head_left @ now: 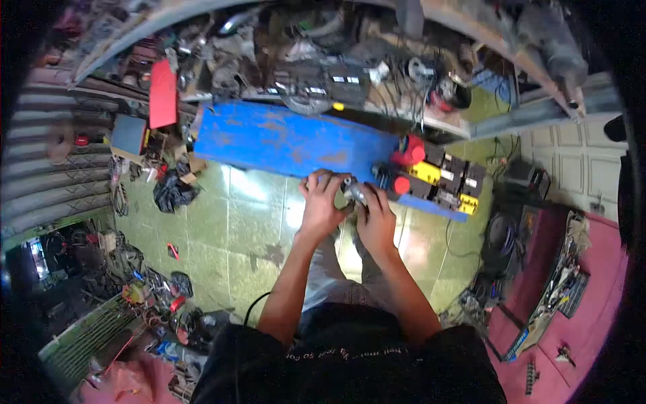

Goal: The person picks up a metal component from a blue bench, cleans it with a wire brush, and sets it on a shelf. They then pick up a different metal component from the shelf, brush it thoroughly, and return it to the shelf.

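My left hand [321, 205] and my right hand [377, 222] come together at the near edge of a long blue bench [269, 138]. Between them is a small silvery metal part [352, 191], its exact kind too blurred to make out. Curled fingers of both hands close on it from either side, covering some of its surface. Just right of my hands, a dark ribbed object [383, 176] and a round red piece [402, 185] rest on the bench. A larger red item [409, 149] lies behind them.
Black and yellow boxes, apparently batteries [425, 173], crowd the bench's right end. Behind it, a shelf holds many greasy parts [316, 87]. A red panel [163, 94] leans at left. Tools and parts litter the tiled floor at lower left; a pink surface [585, 323] bears tools at right.
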`<action>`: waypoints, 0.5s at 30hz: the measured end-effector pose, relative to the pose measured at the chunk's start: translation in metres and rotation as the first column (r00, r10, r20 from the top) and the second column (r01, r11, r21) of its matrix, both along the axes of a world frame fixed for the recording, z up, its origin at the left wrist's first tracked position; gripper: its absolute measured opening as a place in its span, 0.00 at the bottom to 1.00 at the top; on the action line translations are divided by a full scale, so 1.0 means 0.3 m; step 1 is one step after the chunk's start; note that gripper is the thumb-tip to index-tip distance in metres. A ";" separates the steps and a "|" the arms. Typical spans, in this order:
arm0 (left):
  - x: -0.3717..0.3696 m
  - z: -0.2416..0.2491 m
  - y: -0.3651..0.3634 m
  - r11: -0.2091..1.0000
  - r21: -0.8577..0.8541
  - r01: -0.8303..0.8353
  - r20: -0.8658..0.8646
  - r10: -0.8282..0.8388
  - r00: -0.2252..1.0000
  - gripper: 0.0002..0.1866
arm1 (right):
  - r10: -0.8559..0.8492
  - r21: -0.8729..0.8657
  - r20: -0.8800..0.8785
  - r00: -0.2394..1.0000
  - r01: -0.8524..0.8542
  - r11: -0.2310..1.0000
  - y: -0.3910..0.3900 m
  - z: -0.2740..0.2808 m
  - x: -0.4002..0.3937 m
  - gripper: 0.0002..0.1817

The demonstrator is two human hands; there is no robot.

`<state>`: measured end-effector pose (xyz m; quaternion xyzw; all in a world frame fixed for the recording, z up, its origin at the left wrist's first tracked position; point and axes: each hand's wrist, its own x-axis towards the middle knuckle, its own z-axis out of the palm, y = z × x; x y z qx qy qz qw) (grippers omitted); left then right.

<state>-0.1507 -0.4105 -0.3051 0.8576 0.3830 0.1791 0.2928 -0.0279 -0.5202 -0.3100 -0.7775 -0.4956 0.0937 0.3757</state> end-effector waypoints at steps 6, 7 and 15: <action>-0.110 0.276 0.083 0.995 0.089 -0.048 0.139 0.035 0.990 0.36 | 0.069 0.125 -0.073 0.995 -0.059 0.990 0.125 0.318 -0.068 0.24; -0.138 0.339 0.125 0.992 0.096 -0.077 0.186 0.058 0.981 0.35 | 0.093 0.151 -0.050 0.994 -0.085 0.985 0.172 0.396 -0.091 0.22; -0.132 0.576 0.307 0.957 0.271 -0.099 0.311 0.010 0.950 0.35 | 0.035 0.286 0.053 0.998 -0.049 0.957 0.328 0.609 -0.108 0.22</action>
